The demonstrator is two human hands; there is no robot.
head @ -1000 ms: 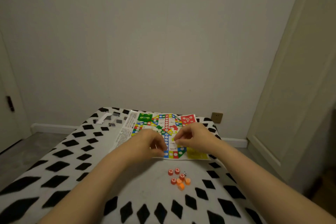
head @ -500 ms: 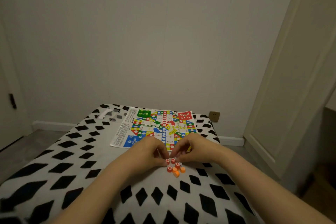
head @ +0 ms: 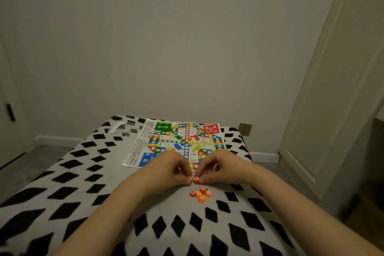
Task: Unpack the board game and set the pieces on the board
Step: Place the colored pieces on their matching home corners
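Both hands meet just in front of the near edge of the board (head: 182,143). The left hand (head: 166,169) has its fingers (head: 188,174) curled and pinching a red piece (head: 190,179); the right hand (head: 221,167) pinches a second red piece (head: 196,179) the same way, between thumb and forefinger. The two pieces sit side by side, almost touching, at the fingertips, low over the patterned cover (head: 62,183); whether they rest on it cannot be told. Each is a short round disc with its white-marked face turned up and toward the camera, so it has no clear long axis.

Just nearer the camera, apart from the fingers, lies a small cluster of loose pieces (head: 200,194): two red ones with white marks and three orange ones, touching or nearly so. A tiny die (head: 206,187) lies at the cluster's far right edge.

The board is a flat paper sheet, spread open, its long axis running left to right. It has a strip of printed text along its left side, green and red corners far, a blue corner near left, and its near right corner is hidden behind the right hand. Clear plastic packaging (head: 124,129) lies beyond the board's far left corner.
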